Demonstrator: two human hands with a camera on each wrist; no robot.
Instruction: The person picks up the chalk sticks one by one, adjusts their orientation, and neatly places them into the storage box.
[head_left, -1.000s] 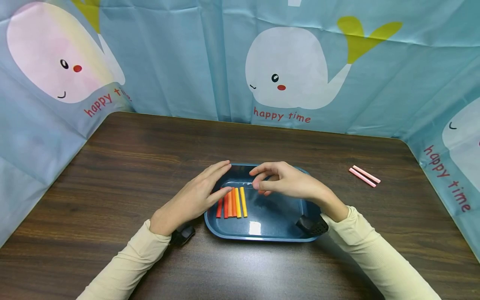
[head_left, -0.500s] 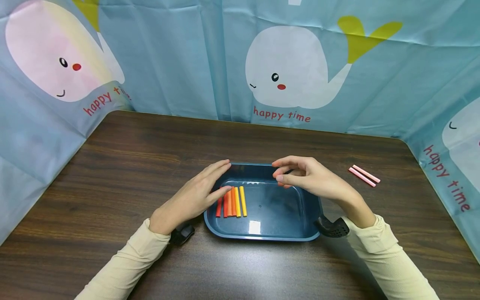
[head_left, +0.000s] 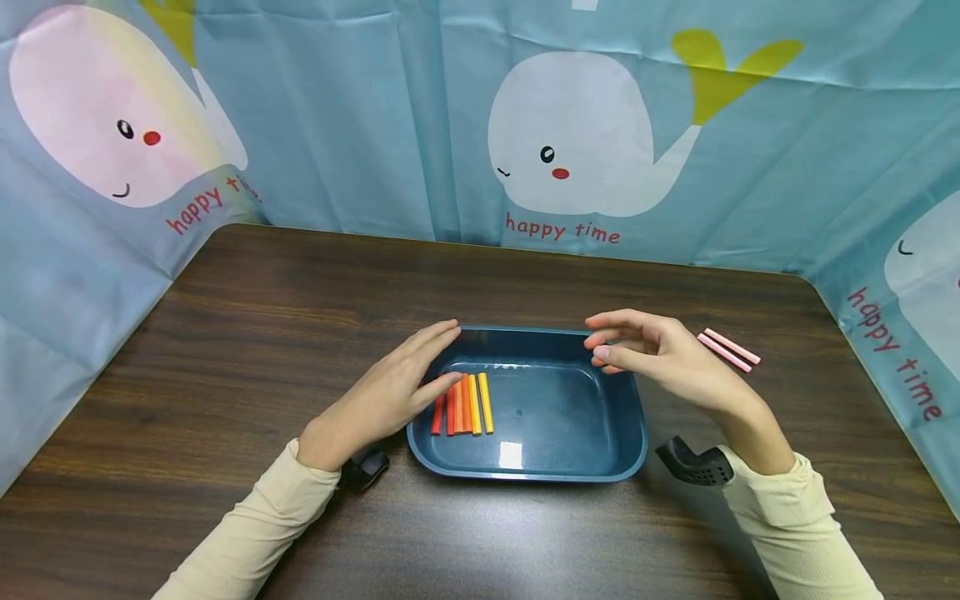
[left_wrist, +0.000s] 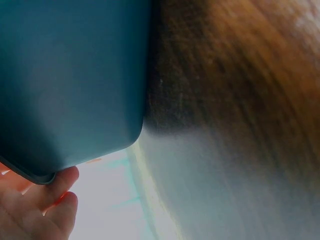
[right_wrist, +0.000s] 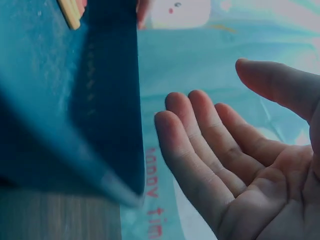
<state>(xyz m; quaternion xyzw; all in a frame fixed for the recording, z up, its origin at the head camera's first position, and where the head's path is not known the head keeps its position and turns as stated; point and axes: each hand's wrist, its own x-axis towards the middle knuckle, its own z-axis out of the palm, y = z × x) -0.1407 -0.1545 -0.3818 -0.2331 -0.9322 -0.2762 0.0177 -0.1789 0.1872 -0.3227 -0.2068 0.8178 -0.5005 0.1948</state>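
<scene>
A dark blue tray (head_left: 562, 425) stands on the table. Inside its left part lie several slim sticks side by side, from red (head_left: 451, 414) through orange (head_left: 467, 408) to yellow (head_left: 487, 404). My left hand (head_left: 378, 400) rests at the tray's left rim, fingers straight and thumb reaching over the edge; its fingertips touch the rim in the left wrist view. Above the tray's far right corner hovers my right hand (head_left: 667, 360), holding nothing, with fingers loosely bent and thumb apart in the right wrist view. Two pink sticks (head_left: 724, 353) lie just beyond it, on the table.
The dark wood table (head_left: 322, 283) runs back to a light blue curtain (head_left: 360, 125) printed with whales, which also closes off both sides. Each wrist wears a black camera mount; the right one (head_left: 696, 465) sits beside the tray's right end.
My right hand has moved right from above the tray's middle to its far right corner, nearer the pink sticks. The left hand, the tray and the sticks stay put.
</scene>
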